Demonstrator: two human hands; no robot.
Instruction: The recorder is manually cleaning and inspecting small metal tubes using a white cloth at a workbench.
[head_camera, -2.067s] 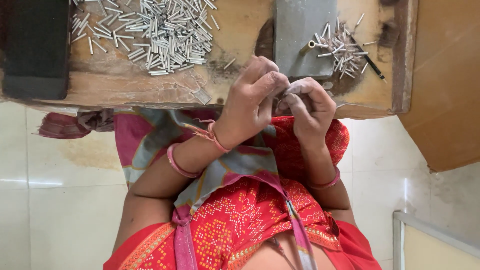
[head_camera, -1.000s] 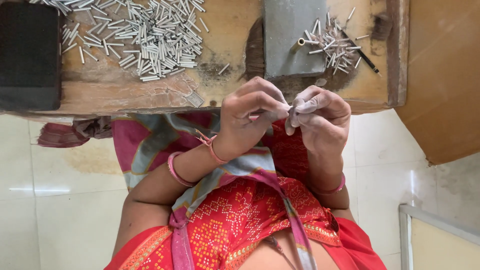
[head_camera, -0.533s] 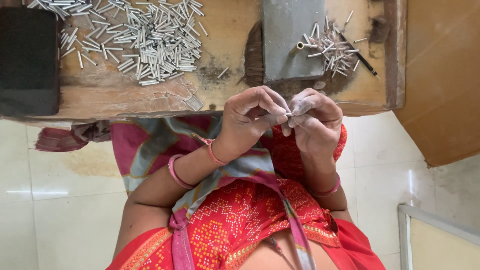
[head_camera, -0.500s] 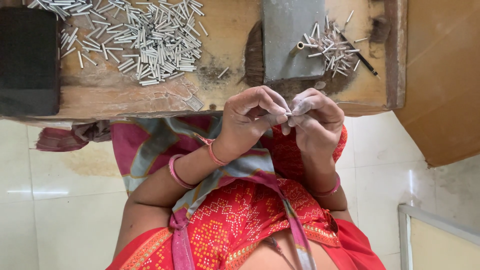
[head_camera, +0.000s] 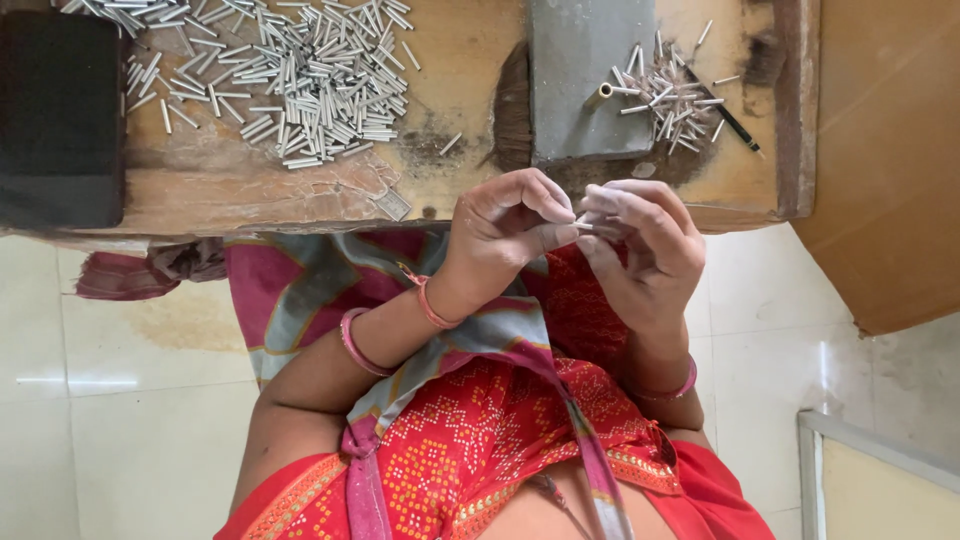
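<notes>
My left hand (head_camera: 505, 235) and my right hand (head_camera: 645, 250) meet fingertip to fingertip just below the front edge of a worn wooden bench (head_camera: 300, 195). Together they pinch a small silvery metal tube (head_camera: 583, 224); most of it is hidden by my fingers. A big heap of similar short metal tubes (head_camera: 290, 75) lies on the bench to the upper left. A smaller heap of tubes (head_camera: 668, 95) lies to the upper right, partly on a grey metal block (head_camera: 580, 90).
A black box (head_camera: 60, 115) stands at the bench's left end. A dark thin pencil-like tool (head_camera: 728, 115) lies beside the smaller heap. A raised wooden rim (head_camera: 795, 105) closes the bench's right side. A brown panel (head_camera: 890, 160) stands right. Tiled floor lies below.
My hands have stayed together at the bench edge, with the fingers shifting around the small tube. The view has drifted slightly.
</notes>
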